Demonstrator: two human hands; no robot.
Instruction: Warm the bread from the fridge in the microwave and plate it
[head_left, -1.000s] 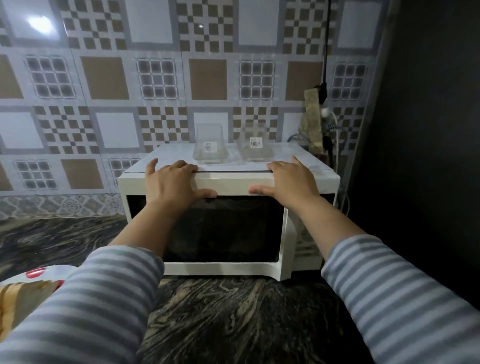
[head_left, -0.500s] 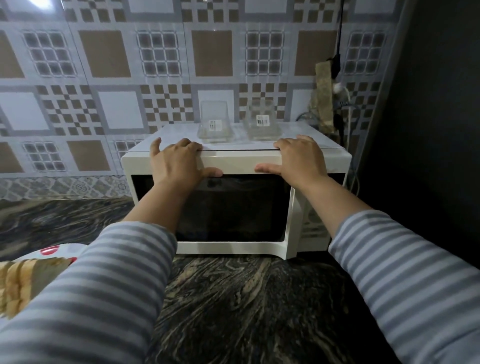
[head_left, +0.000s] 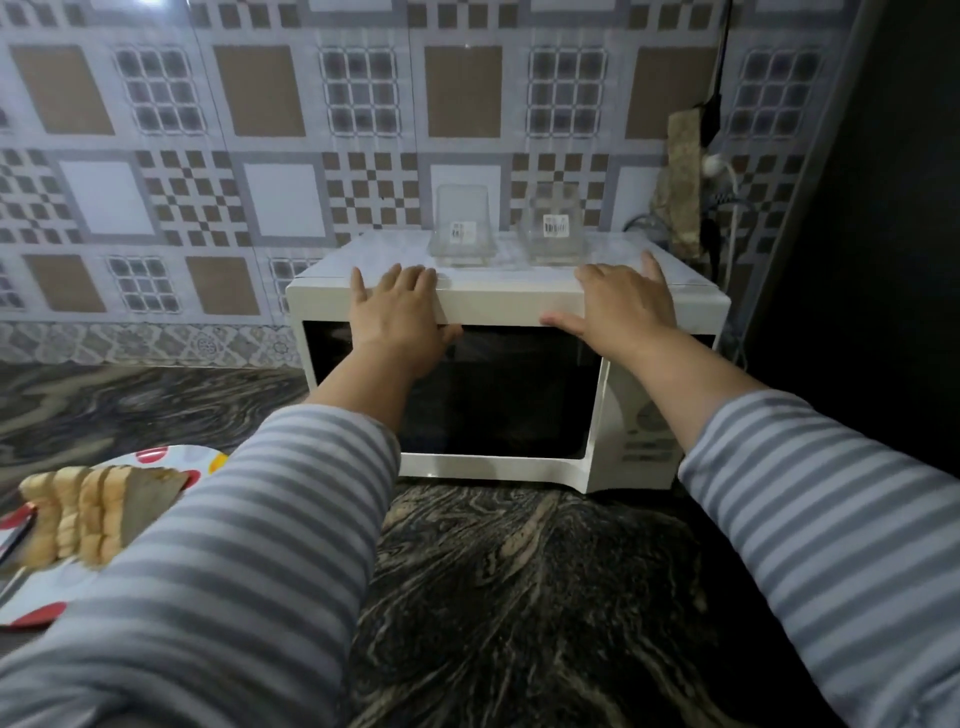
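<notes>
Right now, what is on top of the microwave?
Two clear containers with labels stand on the microwave top; left hand and right hand rest on its front edge. The containers' contents are unclear.

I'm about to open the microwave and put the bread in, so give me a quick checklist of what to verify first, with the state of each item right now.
1. Microwave door shut: ok, it sits flush.
2. Left hand free: ok, flat on the top front edge, holding nothing.
3. Right hand free: ok, also flat on the top edge.
4. Bread within reach: ok, sliced, in its bag on the counter at left.
5. Top clear of loose items: not ok, two clear glass containers stand there.
6. Microwave plugged in: cannot tell.
</notes>
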